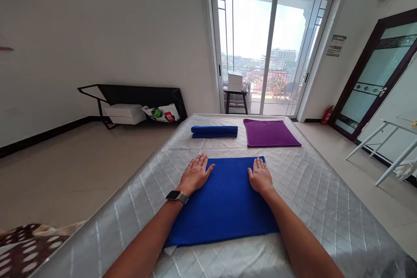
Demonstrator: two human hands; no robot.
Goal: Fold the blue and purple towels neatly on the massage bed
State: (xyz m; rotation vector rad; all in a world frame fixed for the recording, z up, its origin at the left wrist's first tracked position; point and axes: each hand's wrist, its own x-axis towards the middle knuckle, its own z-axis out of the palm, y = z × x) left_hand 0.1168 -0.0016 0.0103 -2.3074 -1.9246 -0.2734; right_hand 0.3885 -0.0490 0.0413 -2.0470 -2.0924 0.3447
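Note:
A blue cloth (228,204) lies flat in front of me on a silver quilted mattress (319,208). My left hand (194,174) rests palm down on its far left corner, fingers stretched out, with a watch on the wrist. On the far right corner lies my right hand (260,176), also flat with the fingers straight. Beyond them is a rolled or folded blue cloth (214,131). To its right a purple cloth (272,133) is spread flat. A small white tag shows at the near left corner of the blue cloth.
A black frame (140,95) with white boxes (125,113) stands by the left wall. Sliding glass doors (270,47) are behind the mattress. A white-legged table (400,128) and a fire extinguisher (327,115) are at right. Brown spotted fabric (29,247) lies at lower left.

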